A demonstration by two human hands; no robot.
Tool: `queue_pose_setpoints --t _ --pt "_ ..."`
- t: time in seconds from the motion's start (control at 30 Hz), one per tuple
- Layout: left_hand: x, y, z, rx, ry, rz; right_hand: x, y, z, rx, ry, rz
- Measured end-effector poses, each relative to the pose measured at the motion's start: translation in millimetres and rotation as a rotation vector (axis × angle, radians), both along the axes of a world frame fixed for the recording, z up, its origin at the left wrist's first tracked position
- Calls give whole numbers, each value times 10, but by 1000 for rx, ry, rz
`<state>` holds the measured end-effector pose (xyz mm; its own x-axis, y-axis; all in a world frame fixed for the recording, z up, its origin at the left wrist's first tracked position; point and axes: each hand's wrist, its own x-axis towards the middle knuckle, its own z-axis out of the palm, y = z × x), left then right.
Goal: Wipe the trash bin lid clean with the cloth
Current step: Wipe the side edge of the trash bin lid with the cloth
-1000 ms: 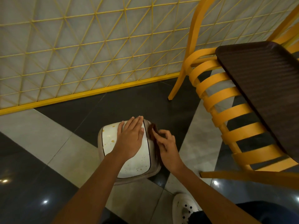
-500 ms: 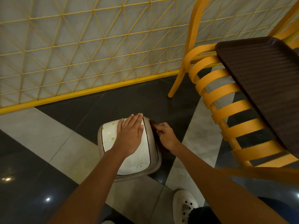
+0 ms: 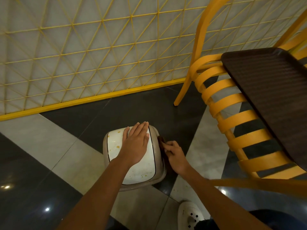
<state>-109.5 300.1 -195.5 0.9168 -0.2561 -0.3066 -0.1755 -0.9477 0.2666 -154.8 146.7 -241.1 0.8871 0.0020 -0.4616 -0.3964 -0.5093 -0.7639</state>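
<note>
Left hand (image 3: 135, 145) sits flat on the bin lid (image 3: 116, 145), right hand (image 3: 175, 156) presses the cloth (image 3: 162, 143) against its right edge — chair (image 3: 232, 113) further right, tray (image 3: 272, 97) on it.

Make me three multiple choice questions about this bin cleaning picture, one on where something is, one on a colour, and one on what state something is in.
1. Where is the dark cloth?
A. at the lid's right edge
B. spread over the middle of the lid
C. on the chair seat

2. What colour is the chair?
A. blue
B. yellow
C. white

3. What state is the bin lid in?
A. spotless
B. taken off the bin
C. marked with orange spots

Answers:
1 A, the right hand presses the cloth against the right edge of the lid.
2 B, its slats and legs are yellow.
3 C, orange specks show beside the left hand, which lies flat on the lid.
</note>
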Motion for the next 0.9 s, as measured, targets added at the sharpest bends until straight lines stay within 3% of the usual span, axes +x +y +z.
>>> queue_pose_setpoints --t 0.2,0.47,0.9 --pt "13 6 -34 10 -7 -6 -65 26 -31 51 74 -95" --pt "6 9 -49 5 -32 -1 -98 77 -8 -10 -69 -94" --pt "-6 6 -44 -11 -48 3 -116 76 129 119 -173 -161"
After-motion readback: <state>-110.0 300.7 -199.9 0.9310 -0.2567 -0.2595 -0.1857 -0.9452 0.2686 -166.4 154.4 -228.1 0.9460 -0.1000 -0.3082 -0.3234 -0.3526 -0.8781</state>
